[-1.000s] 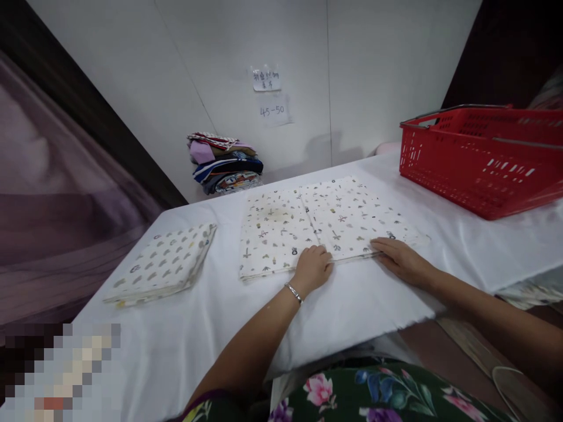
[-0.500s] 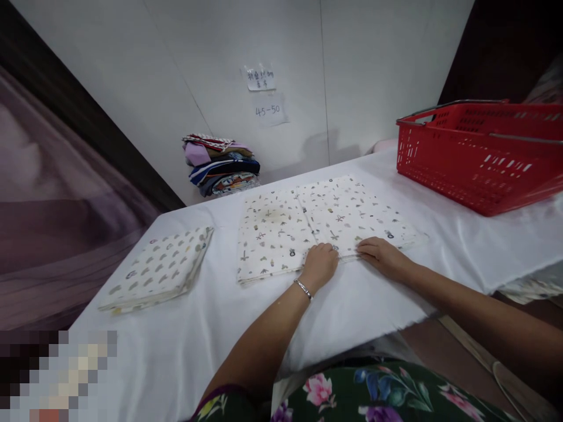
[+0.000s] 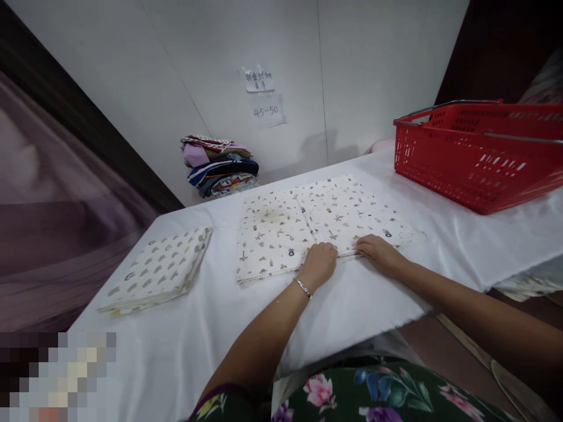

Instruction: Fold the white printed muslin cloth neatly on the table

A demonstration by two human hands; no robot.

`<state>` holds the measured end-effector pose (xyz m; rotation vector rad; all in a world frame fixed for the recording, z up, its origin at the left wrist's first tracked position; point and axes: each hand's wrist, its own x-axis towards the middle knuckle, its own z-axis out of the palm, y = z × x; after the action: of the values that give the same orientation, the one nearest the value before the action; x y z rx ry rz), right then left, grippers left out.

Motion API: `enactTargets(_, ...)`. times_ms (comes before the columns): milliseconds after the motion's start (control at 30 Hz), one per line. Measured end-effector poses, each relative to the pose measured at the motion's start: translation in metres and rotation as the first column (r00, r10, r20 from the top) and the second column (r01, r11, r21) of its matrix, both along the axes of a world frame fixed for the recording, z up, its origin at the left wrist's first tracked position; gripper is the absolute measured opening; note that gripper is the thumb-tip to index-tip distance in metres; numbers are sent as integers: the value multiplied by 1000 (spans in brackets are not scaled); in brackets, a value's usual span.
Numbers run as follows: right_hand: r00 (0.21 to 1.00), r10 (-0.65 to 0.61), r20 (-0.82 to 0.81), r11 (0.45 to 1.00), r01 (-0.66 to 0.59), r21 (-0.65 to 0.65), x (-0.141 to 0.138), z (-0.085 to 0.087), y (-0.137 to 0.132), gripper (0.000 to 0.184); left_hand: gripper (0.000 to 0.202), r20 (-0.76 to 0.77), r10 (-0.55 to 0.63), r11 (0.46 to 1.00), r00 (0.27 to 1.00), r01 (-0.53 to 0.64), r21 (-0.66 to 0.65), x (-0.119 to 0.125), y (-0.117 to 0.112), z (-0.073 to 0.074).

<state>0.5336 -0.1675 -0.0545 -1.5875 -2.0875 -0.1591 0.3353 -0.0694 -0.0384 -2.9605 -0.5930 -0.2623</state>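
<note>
A white cloth (image 3: 281,228) with small printed motifs lies folded in layers on the table, a crease running down its middle. My left hand (image 3: 320,262), with a silver bracelet at the wrist, has its fingers curled over the near edge just beside the crease. A short way to the right, my right hand (image 3: 379,254) grips the same edge with fingers pressed together. The thumbs and the layers under the fingers are hidden. Farther left rests a smaller folded cloth (image 3: 160,266) with grey cloud-like shapes.
A white sheet (image 3: 237,340) covers the table. The red plastic basket (image 3: 466,161) stands at the back right. Behind the table's far edge, a pile of folded textiles (image 3: 222,167) sits near the wall, below two paper notes (image 3: 266,111). A purple curtain (image 3: 57,205) hangs at left.
Both hands stay on the near edge of the cloth, almost unmoved. The whole view has shifted very slightly.
</note>
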Motion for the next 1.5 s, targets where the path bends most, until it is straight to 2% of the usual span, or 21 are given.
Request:
enactTargets(133, 999, 33, -41, 999, -32, 21, 2, -5, -2, 28, 14, 43, 3, 1000, 999, -4, 22, -5, -3, -6)
enactTargets(333, 997, 47, 64, 999, -46, -17, 6, -1, -8, 27, 17, 55, -25, 999, 998, 23, 36, -7, -7, -8)
enactTargets(433, 995, 11, 96, 1000, -12, 12, -4, 2, -10, 27, 15, 70, -13, 1000, 997, 12, 7, -7, -8, -8)
enactTargets(533, 995, 48, 88, 999, -49, 14, -23, 3, -7, 28, 15, 68, -1, 1000, 998, 2, -13, -8, -10, -9)
enactTargets(667, 992, 86, 95, 996, -84, -25, -42, -3, 3, 29, 17, 64, 7, 1000, 998, -6, -15, -11, -13, -9)
enactTargets(800, 991, 92, 98, 996, -92, -2, -39, -16, 10, 30, 17, 40, 9, 1000, 999, -10, 7, -19, -12, -9)
enactTargets(967, 992, 111, 64, 993, -113, 24, -31, -25, 11, 29, 18, 34, 40, 999, 999, -40, 24, -41, -5, -9)
enactTargets(1267, 994, 102, 47, 994, -103, 26, -32, -26, 11, 30, 21, 69, 183, 981, 981, -179, -69, -101, 14, -3)
enactTargets(1500, 994, 94, 58, 995, -95, 14, -32, -27, 10, 30, 16, 121, 219, 969, 968, -202, -145, -119, 19, -1)
